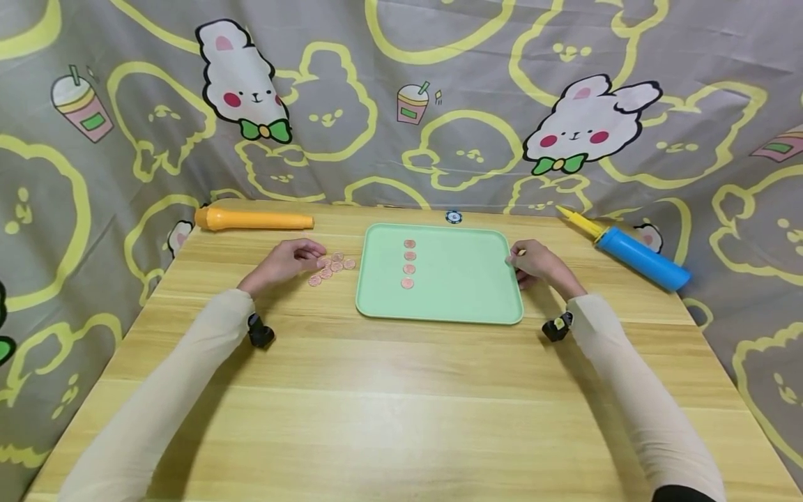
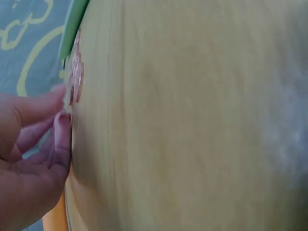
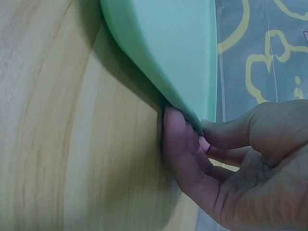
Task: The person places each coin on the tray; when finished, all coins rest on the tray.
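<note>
Right wrist: right hand pinches tray; head alone shows its coins; left hand: hold unclear.

Grey/yellow cartoon-print cloth hangs behind & beside wood table; pale sheen nr. front, prob. reflected light.

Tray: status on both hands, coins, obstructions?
Left hand at the loose coins, grip unclear. Right hand pinches the tray at its right rim. Four coins in a column on tray. Nothing visible between loose coins and tray.
</note>
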The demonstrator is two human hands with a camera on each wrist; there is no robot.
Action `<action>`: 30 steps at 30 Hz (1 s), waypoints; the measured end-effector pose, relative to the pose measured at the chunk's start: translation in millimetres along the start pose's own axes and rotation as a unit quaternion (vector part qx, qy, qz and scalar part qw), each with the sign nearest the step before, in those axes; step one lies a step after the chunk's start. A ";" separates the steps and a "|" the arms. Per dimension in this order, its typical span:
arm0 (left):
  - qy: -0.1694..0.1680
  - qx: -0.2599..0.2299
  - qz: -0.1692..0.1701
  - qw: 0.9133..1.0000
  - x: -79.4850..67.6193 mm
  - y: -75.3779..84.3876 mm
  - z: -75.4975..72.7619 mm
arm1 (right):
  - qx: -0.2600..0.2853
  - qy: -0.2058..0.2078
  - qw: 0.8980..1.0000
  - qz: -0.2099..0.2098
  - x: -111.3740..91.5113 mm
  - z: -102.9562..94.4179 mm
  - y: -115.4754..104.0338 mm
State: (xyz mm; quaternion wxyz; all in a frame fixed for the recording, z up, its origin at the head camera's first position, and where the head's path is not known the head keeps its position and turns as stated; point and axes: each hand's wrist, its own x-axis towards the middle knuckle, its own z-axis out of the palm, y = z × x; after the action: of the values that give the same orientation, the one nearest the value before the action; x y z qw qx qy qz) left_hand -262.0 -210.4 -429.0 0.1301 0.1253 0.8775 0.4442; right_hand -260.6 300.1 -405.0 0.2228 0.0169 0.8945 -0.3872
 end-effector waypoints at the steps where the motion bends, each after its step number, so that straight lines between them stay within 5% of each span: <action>1: -0.004 0.007 0.002 1.000 -0.3 0.2 0.1 | 0.000 0.000 1.000 0.001 -0.2 -0.1 -0.1; 30: 0.050 0.050 -0.011 0.997 1.2 6.7 10.8 | 0.001 0.000 1.000 0.002 1.9 -0.4 2.6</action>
State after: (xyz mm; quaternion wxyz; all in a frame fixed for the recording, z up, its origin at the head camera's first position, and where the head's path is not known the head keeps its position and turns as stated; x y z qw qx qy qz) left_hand -258.7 -198.1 -429.9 0.0841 0.0996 0.9055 0.4039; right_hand -261.9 302.0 -407.3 0.2239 0.0192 0.8941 -0.3873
